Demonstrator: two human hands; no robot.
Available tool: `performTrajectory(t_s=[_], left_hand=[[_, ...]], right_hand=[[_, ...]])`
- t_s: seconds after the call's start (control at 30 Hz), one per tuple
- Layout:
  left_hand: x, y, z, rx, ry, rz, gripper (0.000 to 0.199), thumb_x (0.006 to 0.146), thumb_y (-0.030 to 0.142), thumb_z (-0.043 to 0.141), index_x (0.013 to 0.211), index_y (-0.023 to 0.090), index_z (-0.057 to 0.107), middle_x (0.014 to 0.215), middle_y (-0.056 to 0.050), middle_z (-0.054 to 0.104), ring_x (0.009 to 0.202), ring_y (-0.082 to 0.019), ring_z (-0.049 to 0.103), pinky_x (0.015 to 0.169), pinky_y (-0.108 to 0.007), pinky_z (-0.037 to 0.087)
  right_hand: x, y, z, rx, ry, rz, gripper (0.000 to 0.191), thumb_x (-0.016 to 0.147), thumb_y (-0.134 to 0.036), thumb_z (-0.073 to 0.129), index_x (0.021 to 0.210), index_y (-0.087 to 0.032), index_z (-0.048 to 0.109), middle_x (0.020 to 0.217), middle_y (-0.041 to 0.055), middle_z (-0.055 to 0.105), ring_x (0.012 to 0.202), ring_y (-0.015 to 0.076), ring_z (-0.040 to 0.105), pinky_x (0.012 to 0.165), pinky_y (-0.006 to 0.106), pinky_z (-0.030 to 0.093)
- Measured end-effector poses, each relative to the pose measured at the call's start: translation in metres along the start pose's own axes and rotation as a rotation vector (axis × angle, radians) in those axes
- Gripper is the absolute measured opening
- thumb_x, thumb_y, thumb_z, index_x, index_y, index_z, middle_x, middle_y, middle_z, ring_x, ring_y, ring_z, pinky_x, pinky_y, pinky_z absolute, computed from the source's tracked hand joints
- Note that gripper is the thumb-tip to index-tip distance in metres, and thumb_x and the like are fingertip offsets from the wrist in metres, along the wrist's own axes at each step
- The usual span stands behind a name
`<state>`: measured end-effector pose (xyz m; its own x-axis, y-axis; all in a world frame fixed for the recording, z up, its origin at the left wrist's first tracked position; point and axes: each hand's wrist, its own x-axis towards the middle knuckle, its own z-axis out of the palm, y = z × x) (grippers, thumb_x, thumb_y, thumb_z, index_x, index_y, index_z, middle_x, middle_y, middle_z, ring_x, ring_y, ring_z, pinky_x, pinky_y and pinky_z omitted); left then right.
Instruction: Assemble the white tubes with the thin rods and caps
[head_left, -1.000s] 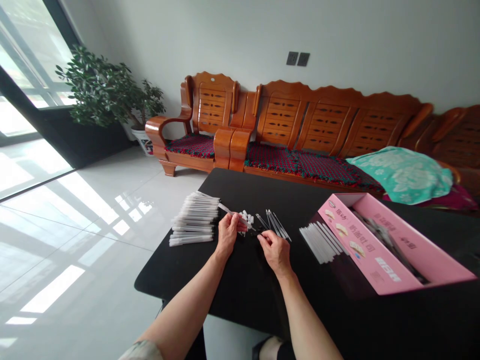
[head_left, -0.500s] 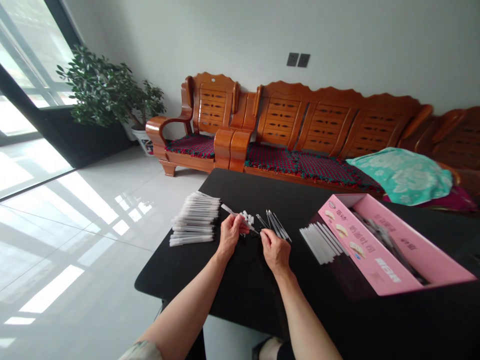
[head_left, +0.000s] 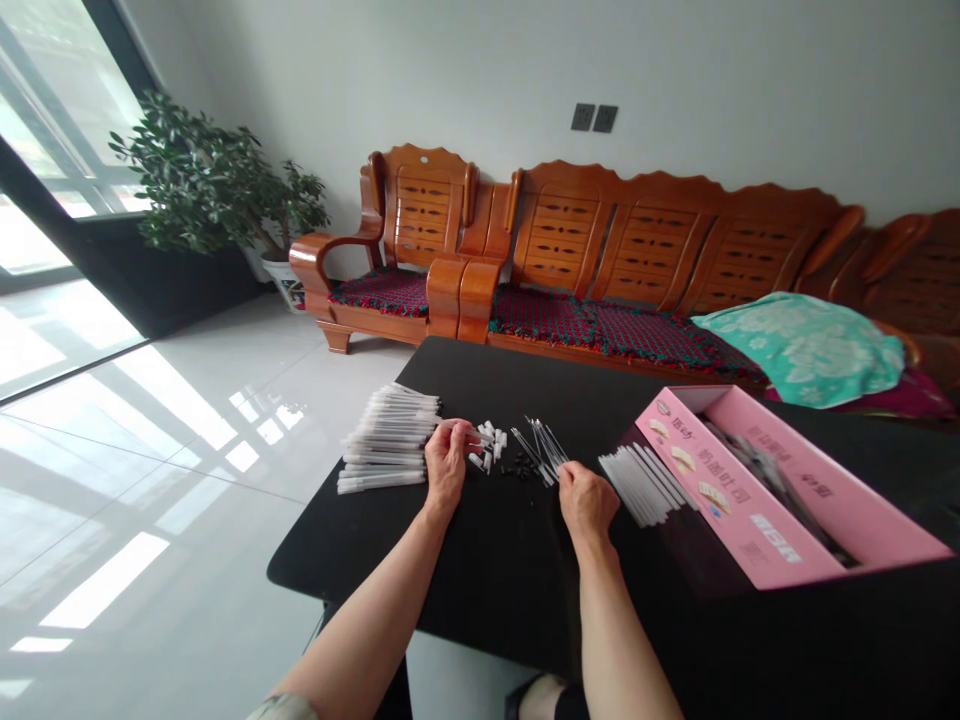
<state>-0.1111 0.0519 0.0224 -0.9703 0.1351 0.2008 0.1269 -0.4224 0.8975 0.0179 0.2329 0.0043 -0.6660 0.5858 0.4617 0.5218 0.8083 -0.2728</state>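
Left hand [head_left: 448,463] curls over, fingers [head_left: 469,433] seeming to pinch something thin beside some small white plastic caps [head_left: 484,447]. Right hand [head_left: 589,505] is bent, close to thin clear sticks [head_left: 541,450]; it is hard to tell if it holds one. A careless bump could push the long white plastic tubes [head_left: 390,437] off the black counter [head_left: 360,545], or scatter the tiny black bits [head_left: 517,468].
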Motion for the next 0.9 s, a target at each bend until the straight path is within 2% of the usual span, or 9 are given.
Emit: performTrajectory(t_s=[0.1, 0.2, 0.27, 0.33, 0.43, 0.53, 0.6, 0.77, 0.9], left_hand=[[-0.003, 0.0, 0.003, -0.064, -0.169, -0.112, 0.035, 0.081, 0.047, 0.065, 0.09, 0.013, 0.065, 0.074, -0.003, 0.063, 0.062, -0.012, 0.063, 0.058, -0.024, 0.055], [-0.01, 0.001, 0.007, -0.144, -0.355, -0.235, 0.035, 0.08, 0.044, 0.069, 0.097, 0.013, 0.064, 0.077, -0.005, 0.066, 0.061, -0.013, 0.063, 0.057, -0.025, 0.054], [-0.015, 0.001, 0.01, -0.169, -0.451, -0.29, 0.035, 0.078, 0.041, 0.072, 0.097, 0.014, 0.062, 0.078, -0.006, 0.067, 0.062, -0.014, 0.063, 0.056, -0.025, 0.054], [-0.018, 0.002, 0.012, -0.16, -0.499, -0.304, 0.034, 0.075, 0.039, 0.075, 0.093, 0.013, 0.062, 0.075, -0.005, 0.066, 0.062, -0.014, 0.063, 0.055, -0.025, 0.053], [-0.017, 0.002, 0.012, -0.125, -0.475, -0.276, 0.034, 0.073, 0.038, 0.077, 0.091, 0.011, 0.067, 0.072, -0.004, 0.063, 0.059, -0.011, 0.058, 0.052, -0.021, 0.049], [-0.011, 0.004, 0.008, -0.138, -0.4, -0.255, 0.039, 0.079, 0.043, 0.071, 0.102, 0.011, 0.068, 0.08, -0.005, 0.064, 0.058, -0.009, 0.055, 0.05, -0.019, 0.045], [-0.008, 0.005, 0.005, -0.16, -0.379, -0.252, 0.039, 0.083, 0.045, 0.066, 0.103, 0.011, 0.068, 0.082, -0.006, 0.064, 0.059, -0.008, 0.054, 0.049, -0.018, 0.044], [-0.011, 0.007, 0.005, -0.152, -0.539, -0.326, 0.04, 0.085, 0.048, 0.064, 0.097, 0.01, 0.068, 0.076, -0.006, 0.064, 0.06, -0.011, 0.059, 0.048, -0.017, 0.04], [-0.015, 0.006, 0.008, -0.119, -0.585, -0.348, 0.041, 0.084, 0.049, 0.064, 0.093, 0.009, 0.069, 0.065, -0.004, 0.061, 0.054, -0.011, 0.058, 0.045, -0.018, 0.038]], right_hand=[[-0.001, -0.007, -0.003, 0.063, 0.023, 0.026, 0.022, 0.088, -0.03, 0.056, 0.078, -0.021, 0.073, 0.064, 0.0078, 0.069, 0.055, 0.0177, 0.059, 0.053, 0.027, 0.029], [-0.004, -0.024, -0.009, 0.366, 0.139, -0.049, 0.029, 0.092, -0.035, 0.049, 0.091, -0.018, 0.072, 0.082, 0.0107, 0.073, 0.071, 0.0198, 0.065, 0.065, 0.028, 0.043], [-0.008, -0.038, -0.014, 0.59, 0.108, -0.145, 0.032, 0.094, -0.037, 0.045, 0.096, -0.016, 0.07, 0.092, 0.0115, 0.072, 0.08, 0.0195, 0.066, 0.074, 0.028, 0.047], [-0.01, -0.051, -0.018, 0.756, -0.04, -0.189, 0.03, 0.093, -0.039, 0.049, 0.101, -0.018, 0.069, 0.094, 0.0099, 0.072, 0.081, 0.0189, 0.066, 0.075, 0.028, 0.049], [-0.012, -0.059, -0.019, 0.969, -0.298, -0.1, 0.031, 0.089, -0.042, 0.054, 0.103, -0.019, 0.068, 0.078, 0.0049, 0.07, 0.065, 0.0161, 0.063, 0.059, 0.026, 0.049], [-0.011, -0.056, -0.019, 1.142, -0.498, 0.041, 0.031, 0.086, -0.044, 0.058, 0.091, -0.016, 0.069, 0.059, -0.0001, 0.062, 0.046, 0.0105, 0.052, 0.044, 0.021, 0.039], [-0.01, -0.052, -0.02, 1.247, -0.608, 0.1, 0.032, 0.083, -0.045, 0.061, 0.088, -0.014, 0.067, 0.059, -0.0001, 0.062, 0.042, 0.0076, 0.048, 0.04, 0.018, 0.032], [-0.009, -0.05, -0.028, 1.439, -0.884, 0.125, 0.045, 0.09, -0.052, 0.048, 0.106, -0.012, 0.063, 0.063, 0.0029, 0.065, 0.034, 0.0056, 0.041, 0.033, 0.018, 0.02], [-0.01, -0.049, -0.028, 1.494, -0.992, 0.164, 0.04, 0.091, -0.05, 0.051, 0.097, -0.012, 0.063, 0.046, -0.0065, 0.046, 0.034, 0.0032, 0.023, 0.034, 0.018, 0.012]])
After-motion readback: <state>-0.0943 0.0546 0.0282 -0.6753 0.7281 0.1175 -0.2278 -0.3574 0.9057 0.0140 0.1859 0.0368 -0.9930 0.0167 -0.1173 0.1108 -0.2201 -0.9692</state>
